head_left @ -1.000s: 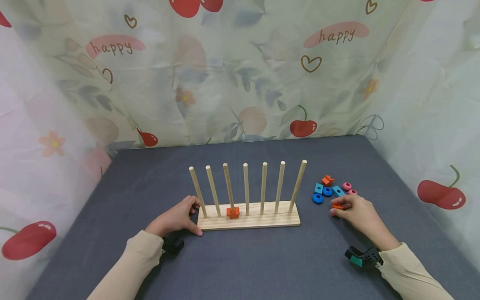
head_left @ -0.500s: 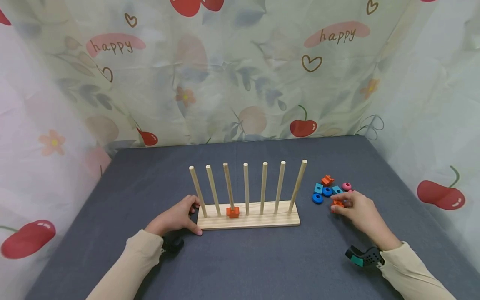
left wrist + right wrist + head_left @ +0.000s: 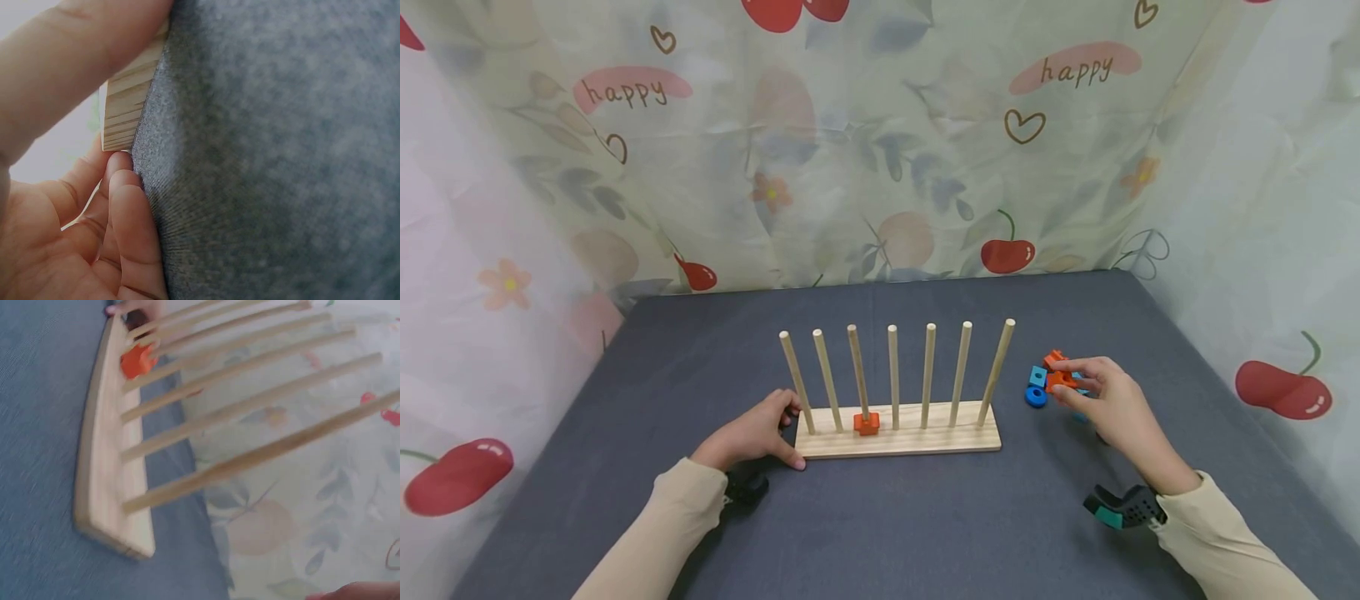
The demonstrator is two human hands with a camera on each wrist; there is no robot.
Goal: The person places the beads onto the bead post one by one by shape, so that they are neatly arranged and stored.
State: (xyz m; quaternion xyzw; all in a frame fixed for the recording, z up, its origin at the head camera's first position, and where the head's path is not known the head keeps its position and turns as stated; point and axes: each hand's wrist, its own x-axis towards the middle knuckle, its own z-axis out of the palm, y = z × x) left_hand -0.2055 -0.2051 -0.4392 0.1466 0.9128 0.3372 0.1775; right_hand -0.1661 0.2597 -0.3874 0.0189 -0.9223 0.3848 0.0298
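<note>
A wooden peg rack (image 3: 898, 446) with a row of several upright pegs stands on the dark cloth. My left hand (image 3: 752, 433) holds its left end, thumb at the front corner and fingers behind; the left wrist view shows the base's end (image 3: 128, 119) between them. One orange bead (image 3: 866, 424) sits at the foot of the third peg from the left. My right hand (image 3: 1112, 400) pinches another orange bead (image 3: 1060, 381) between thumb and fingers, raised over the loose beads. In the right wrist view only a fingertip edge (image 3: 362, 591) shows, and the held bead is out of sight.
Right of the rack lie loose beads: an orange one (image 3: 1054, 358), a light blue block (image 3: 1037, 377) and a blue ring (image 3: 1035, 397). Others are partly or wholly hidden behind the right hand. A patterned curtain (image 3: 850, 167) closes off the table's far edge.
My right hand has lifted the orange bead off the cloth and moved it up and slightly left. The pink beads are now hidden by that hand. The left hand and rack have not moved.
</note>
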